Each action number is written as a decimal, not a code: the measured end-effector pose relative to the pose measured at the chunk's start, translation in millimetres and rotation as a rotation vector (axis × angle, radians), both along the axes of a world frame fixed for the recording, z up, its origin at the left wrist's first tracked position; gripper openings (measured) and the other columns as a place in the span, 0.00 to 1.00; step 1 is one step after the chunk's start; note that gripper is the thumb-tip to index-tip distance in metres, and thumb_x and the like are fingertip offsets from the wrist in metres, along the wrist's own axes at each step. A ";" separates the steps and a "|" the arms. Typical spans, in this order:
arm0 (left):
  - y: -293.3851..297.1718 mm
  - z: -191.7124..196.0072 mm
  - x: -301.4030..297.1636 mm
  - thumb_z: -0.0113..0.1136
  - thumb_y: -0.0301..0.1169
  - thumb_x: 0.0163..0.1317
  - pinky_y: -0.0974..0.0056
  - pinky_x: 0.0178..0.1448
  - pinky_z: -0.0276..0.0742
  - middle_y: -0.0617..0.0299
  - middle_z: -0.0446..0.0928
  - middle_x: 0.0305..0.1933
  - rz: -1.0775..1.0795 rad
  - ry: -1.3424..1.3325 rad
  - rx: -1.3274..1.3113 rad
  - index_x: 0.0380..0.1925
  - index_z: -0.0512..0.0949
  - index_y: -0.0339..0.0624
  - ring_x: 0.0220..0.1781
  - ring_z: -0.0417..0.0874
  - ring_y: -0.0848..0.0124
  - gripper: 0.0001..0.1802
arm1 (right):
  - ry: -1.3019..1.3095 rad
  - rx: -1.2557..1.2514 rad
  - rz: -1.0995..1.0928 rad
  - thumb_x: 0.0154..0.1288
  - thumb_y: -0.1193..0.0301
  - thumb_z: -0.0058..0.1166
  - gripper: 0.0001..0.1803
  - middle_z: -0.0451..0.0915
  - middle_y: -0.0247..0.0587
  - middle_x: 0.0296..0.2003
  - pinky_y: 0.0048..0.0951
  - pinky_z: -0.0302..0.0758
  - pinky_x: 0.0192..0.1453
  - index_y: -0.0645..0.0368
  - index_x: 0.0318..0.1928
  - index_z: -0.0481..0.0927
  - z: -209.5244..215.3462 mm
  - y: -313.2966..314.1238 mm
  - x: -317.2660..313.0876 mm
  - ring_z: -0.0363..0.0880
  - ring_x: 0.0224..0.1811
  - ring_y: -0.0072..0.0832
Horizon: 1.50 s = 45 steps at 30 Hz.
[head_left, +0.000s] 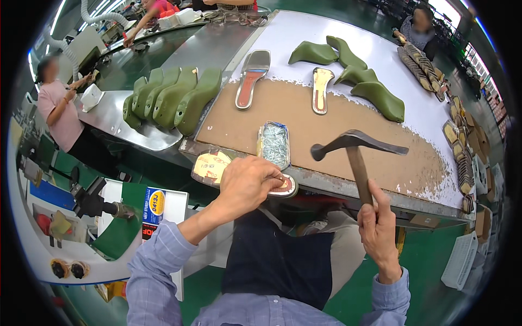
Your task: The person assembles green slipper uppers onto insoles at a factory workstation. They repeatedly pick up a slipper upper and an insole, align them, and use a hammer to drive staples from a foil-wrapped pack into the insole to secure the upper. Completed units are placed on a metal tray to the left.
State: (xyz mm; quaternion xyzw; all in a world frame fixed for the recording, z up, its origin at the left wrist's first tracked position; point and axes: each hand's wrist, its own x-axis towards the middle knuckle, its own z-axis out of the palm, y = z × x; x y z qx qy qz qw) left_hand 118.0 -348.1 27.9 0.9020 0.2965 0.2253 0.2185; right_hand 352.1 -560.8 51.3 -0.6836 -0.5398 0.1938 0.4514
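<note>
Across the middle of an insole-covered shoe last (209, 167) at the bench's near edge lies my left hand (246, 180). Its thumb and fingertips are pinched together over the reddish heel end; whatever is between them is too small to make out. My right hand (378, 231) is wrapped round the wooden handle of a hammer (359, 171). The dark, curved hammer head is raised, to the right of the last and apart from it. Just beyond my left hand, an open tin (288, 155) holds many small silvery nails.
Two insole pieces (323, 89) (251, 89) lie farther back on the worn bench top (217, 127). Green shoe lasts (380, 99) lie at the back right, and several more (197, 103) stand at left. Stacked soles (465, 163) line the right edge. A machine (98, 204) stands at lower left. Other people work beyond.
</note>
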 end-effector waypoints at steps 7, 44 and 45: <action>-3.7 2.8 0.7 0.73 0.35 0.55 0.55 0.46 0.78 0.63 0.87 0.37 0.031 -0.035 -0.022 0.30 0.88 0.46 0.42 0.86 0.59 0.06 | -0.128 0.146 0.194 0.72 0.80 0.53 0.26 0.85 0.56 0.48 0.29 0.80 0.45 0.61 0.69 0.71 26.2 3.0 -22.6 0.85 0.37 0.32; 18.0 5.0 -24.7 0.74 0.51 0.52 0.56 0.52 0.70 0.60 0.76 0.40 -0.248 0.285 0.278 0.49 0.79 0.47 0.46 0.80 0.61 0.29 | -0.242 -0.062 0.222 0.70 0.77 0.58 0.23 0.85 0.56 0.49 0.35 0.83 0.45 0.63 0.65 0.75 41.0 17.4 -24.5 0.88 0.41 0.42; 17.6 2.4 -25.7 0.74 0.51 0.52 0.56 0.51 0.70 0.60 0.76 0.40 -0.247 0.280 0.274 0.49 0.79 0.47 0.46 0.80 0.61 0.29 | -0.350 0.075 0.150 0.69 0.77 0.58 0.23 0.85 0.55 0.48 0.35 0.83 0.44 0.63 0.64 0.75 45.8 18.4 -23.8 0.88 0.40 0.41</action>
